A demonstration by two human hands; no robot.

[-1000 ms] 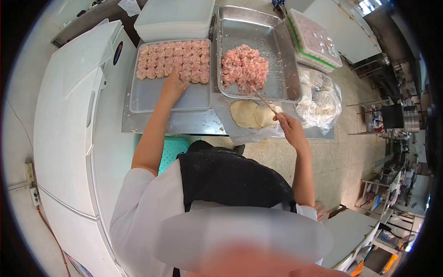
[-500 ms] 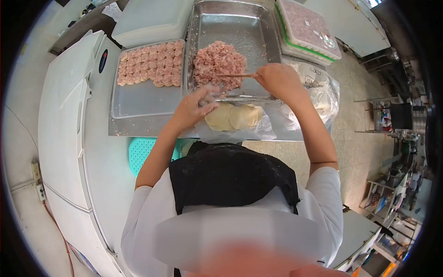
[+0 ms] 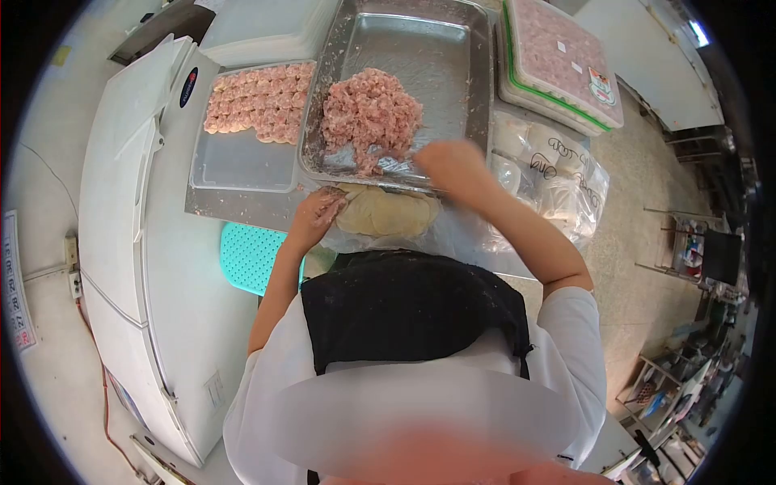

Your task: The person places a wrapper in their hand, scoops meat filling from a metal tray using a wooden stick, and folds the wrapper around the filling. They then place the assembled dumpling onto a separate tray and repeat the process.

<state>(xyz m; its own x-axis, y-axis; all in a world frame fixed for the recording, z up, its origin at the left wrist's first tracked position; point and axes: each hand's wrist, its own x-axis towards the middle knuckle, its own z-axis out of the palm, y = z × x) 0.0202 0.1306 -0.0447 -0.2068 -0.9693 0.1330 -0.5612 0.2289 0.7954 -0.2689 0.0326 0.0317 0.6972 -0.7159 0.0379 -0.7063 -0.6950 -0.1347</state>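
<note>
My left hand (image 3: 318, 217), smeared with bits of meat, has its fingers curled at the left edge of a pile of round, pale dough wrappers (image 3: 392, 212) on clear plastic. Its fingertips seem to pinch a wrapper's edge. Over the front right of a metal tray, my right hand (image 3: 457, 171) is closed and blurred by motion. The thin wooden stick in it is barely discernible now. A mound of pink minced meat (image 3: 370, 111) fills the left part of the metal tray (image 3: 478, 105), with a smaller lump trailing towards the front rim.
Left of the tray, rows of meat-topped dumplings (image 3: 263, 97) sit in a shallow plastic tray (image 3: 242, 166). Plastic bags with black writing (image 3: 558, 174) and stacked green-rimmed boxes (image 3: 558, 61) stand to the right. A turquoise perforated stool (image 3: 252, 257) is below, beside a white freezer (image 3: 121, 210).
My left hand has come down from the tray's front to the left edge of the wrappers. My right hand has moved down and slightly left, away from the mound. The view has shifted slightly.
</note>
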